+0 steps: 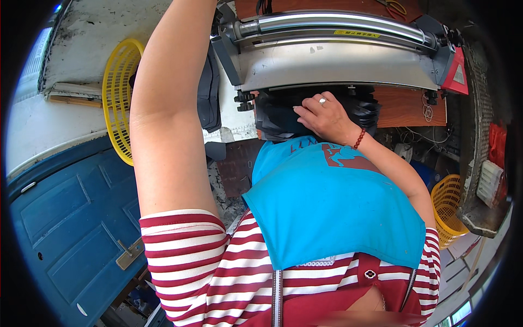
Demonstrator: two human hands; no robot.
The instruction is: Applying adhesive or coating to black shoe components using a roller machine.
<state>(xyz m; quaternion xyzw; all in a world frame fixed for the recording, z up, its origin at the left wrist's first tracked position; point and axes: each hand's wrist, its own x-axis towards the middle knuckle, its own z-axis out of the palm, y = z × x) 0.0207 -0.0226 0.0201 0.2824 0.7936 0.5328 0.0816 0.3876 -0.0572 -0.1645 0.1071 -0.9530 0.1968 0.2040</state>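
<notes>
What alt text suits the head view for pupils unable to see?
A person's right hand lies over black pieces in front of a metal roller machine. The left arm extends past the top edge, left hand out of view. A blue apron shows below.

You face a yellow label (pixel 356 34) with dark characters on the machine (pixel 338 65), below its roller (pixel 343 22). Your blue apron (pixel 338 212) bears partly folded dark lettering (pixel 303 144); the red end cover's (pixel 450 82) pale label (pixel 459 73) is too small to read.
</notes>
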